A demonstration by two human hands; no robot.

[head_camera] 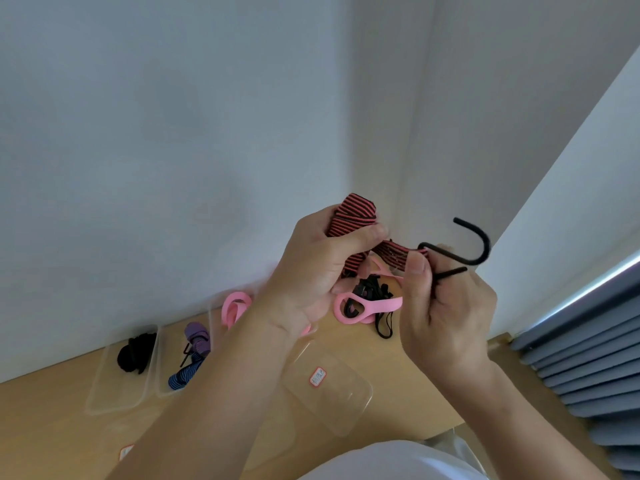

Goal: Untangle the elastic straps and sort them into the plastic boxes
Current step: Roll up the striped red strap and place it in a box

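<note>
1. A person's left hand (311, 271) grips a bunched red-and-black striped strap (353, 216), held above a wooden table (52, 427) set in the corner of a room
2. The right hand (446, 306) pinches the black hook (474, 244) at the strap's end, thumb on top, the hook's curve pointing up
3. Below the hands, a tangle of pink and black straps (367, 303) lies on the table near the wall
4. Along the wall to the left stand a box of black straps (117, 393), a box of purple and blue straps (162, 386) and a box with a pink strap (216, 317), the last partly hidden by the left forearm
5. A labelled clear box (332, 407) lies nearer the person, and a grey pleated curtain (588, 368) hangs at right
</note>
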